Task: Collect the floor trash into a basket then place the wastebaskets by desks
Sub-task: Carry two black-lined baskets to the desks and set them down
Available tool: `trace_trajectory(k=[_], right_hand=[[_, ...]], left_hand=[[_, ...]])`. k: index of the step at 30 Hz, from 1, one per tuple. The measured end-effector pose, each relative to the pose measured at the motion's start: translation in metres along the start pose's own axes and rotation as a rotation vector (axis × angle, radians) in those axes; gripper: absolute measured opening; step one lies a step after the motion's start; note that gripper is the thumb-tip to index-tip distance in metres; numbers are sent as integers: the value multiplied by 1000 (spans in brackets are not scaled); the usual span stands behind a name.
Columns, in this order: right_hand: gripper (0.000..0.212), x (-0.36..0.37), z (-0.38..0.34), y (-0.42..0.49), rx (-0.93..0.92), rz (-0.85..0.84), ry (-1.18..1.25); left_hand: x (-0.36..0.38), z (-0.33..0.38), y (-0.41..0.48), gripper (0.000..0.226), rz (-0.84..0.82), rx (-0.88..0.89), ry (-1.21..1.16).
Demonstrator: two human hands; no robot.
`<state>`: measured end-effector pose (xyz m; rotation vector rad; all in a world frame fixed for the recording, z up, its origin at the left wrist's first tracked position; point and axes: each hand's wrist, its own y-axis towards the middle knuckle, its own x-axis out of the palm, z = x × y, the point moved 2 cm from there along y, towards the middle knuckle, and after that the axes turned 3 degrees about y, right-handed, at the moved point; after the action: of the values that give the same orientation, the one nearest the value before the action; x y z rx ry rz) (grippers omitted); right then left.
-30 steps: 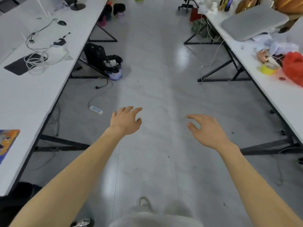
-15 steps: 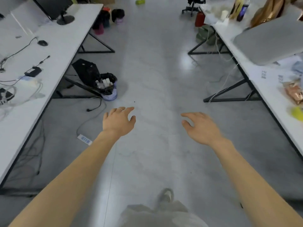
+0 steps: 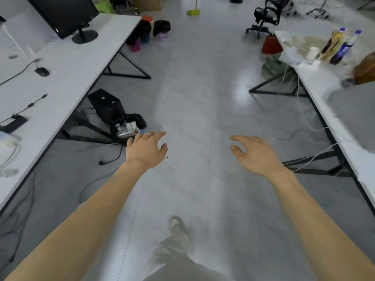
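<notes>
The basket (image 3: 129,126) is closer than a moment ago, now just past the fingertips of my left hand (image 3: 145,150). It stands on the floor by the leg of the left desk (image 3: 67,78), black liner full, with pale bottles heaped on top. Both my left and my right hand (image 3: 256,155) hang empty, fingers loosely spread.

I judge the heap the main risk: if I tip the basket or lift it by the liner alone, the bottles may spill. A black case (image 3: 105,104) leans just behind it and may fall when I pull the basket away. A cable (image 3: 113,157) loops on the floor just left of my hand, where my foot could catch it.

More baskets (image 3: 161,29) stand at the desk's far end. The blue bottles (image 3: 345,45) on the right desk have labels too blurred to read, and so are the case's white stickers.
</notes>
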<state>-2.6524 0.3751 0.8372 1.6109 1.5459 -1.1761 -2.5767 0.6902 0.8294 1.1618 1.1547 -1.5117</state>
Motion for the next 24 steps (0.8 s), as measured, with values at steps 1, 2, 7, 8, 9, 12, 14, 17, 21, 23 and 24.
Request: trace_trajectory(k=[1, 2, 7, 8, 9, 12, 14, 17, 21, 23, 24], right_hand=[[45, -7, 0, 31, 11, -3, 8], [45, -10, 1, 47, 20, -10, 13], [47, -47, 10, 177, 65, -14, 14], [45, -52, 15, 201, 76, -13, 16], [45, -56, 21, 225, 83, -9, 19], [45, -63, 39, 299, 108, -25, 26], [43, -71, 60, 369, 140, -39, 48], [44, -81, 76, 446, 112, -51, 42], [45, -111, 96, 567, 96, -156, 43], [45, -130, 97, 618, 74, -165, 40], [45, -138, 98, 645, 62, -170, 49]], left_hand=[[-7, 1, 35, 53, -2, 11, 6], [-10, 1, 55, 53, -6, 13, 16], [-41, 22, 213, 53, -45, 24, 4], [-44, 30, 240, 53, -43, 47, 4], [-45, 38, 267, 53, -44, 72, 11], [-42, 58, 346, 52, -102, 81, 16], [-38, 75, 418, 52, -98, 71, 35], [-39, 87, 488, 53, -112, 54, 55], [-52, 116, 588, 53, -170, -30, 35], [-64, 125, 630, 53, -171, -65, 13], [-68, 129, 652, 53, -169, -75, 9]])
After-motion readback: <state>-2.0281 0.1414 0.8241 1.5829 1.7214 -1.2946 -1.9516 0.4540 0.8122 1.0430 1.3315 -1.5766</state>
